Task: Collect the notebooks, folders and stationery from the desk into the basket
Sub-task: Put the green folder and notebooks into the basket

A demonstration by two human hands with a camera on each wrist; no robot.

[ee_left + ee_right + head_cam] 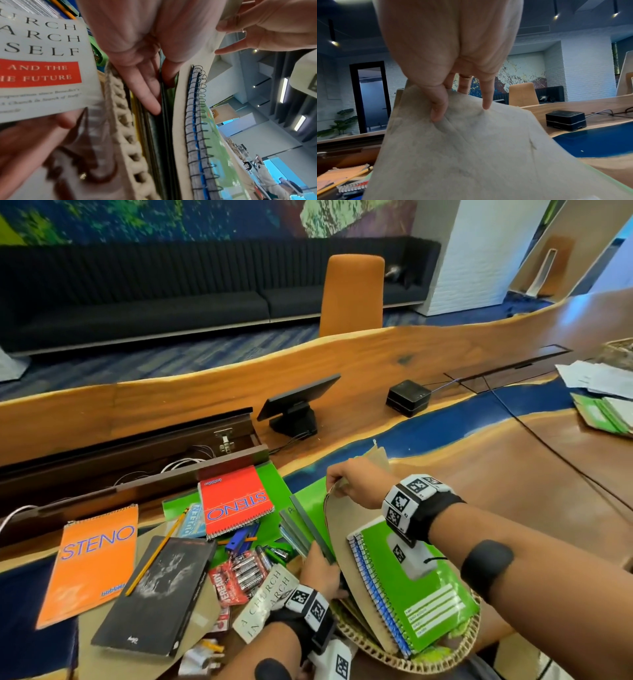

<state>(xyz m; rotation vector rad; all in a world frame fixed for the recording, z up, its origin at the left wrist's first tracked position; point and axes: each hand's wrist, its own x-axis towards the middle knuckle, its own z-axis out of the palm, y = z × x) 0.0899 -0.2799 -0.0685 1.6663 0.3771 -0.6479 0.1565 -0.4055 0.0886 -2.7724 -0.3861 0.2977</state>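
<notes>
Head view, left to right: at the lower left of the frame I see an orange steno pad (89, 568) flat on the worktop (513, 474), then a black book (156, 594) with a yellow pencil (157, 551) lying across it. Right of that sit a red steno pad (234, 503) on a green folder (274, 477), a pack of batteries (239, 575), and a white book (265, 599) leaning near the basket. None of these is collected yet.

My left hand (322, 571), at lower centre, has its fingers pressed fairly straight against some thin dark-edged notebooks (308, 532), slotting them upright behind the tan folder; the left wrist view shows the fingers (145, 94) down in that gap, beside the woven rim. Whether the thumb grips them I cannot tell.

My right hand (356, 482), centre right, pinches the top edge of the tan folder (342, 535) and tilts it back to open room. In front of it a green spiral notebook (411, 583) already stands in the basket (455, 645) at lower right.

I judge the job under halfway: a few items are in, most of the left pile remains, and more papers (596, 381) lie at the far right.
</notes>
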